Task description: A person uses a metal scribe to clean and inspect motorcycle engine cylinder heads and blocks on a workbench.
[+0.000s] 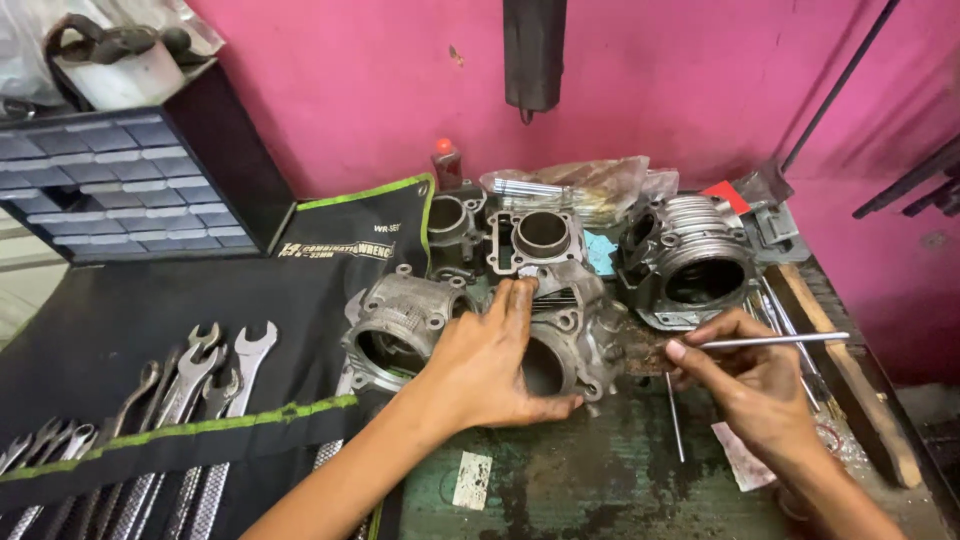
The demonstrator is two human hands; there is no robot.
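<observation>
My left hand [490, 365] rests on a grey metal engine cylinder [572, 340] standing on the workbench, fingers wrapped over its top and thumb at its bore. My right hand [750, 375] pinches a thin, long metal rod [775, 341] held level, pointing right, just right of that cylinder. A second thin rod [675, 415] lies on the bench below my right hand. Another cylinder [400, 325] sits directly left of my left hand.
More cylinders [690, 260] and a square block [540, 240] stand behind. A black roll of wrenches [190, 400] lies at left, a drawer cabinet [120, 185] at back left. A wooden strip [850, 385] runs along the bench's right edge by the pink wall.
</observation>
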